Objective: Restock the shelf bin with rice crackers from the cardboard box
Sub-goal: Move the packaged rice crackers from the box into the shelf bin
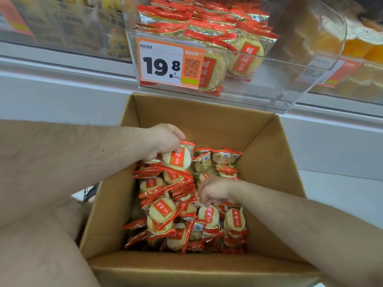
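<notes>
L hand grips cracker pkt above cardboard box | R hand curled into loose pkts, grasp can't be told | pkt to be lifted clear, laid flat in shelf bin, no crushing

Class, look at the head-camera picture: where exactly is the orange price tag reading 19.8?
The price tag hangs on the front wall of the clear shelf bin, upper centre of the head view, directly above the open cardboard box.
</notes>
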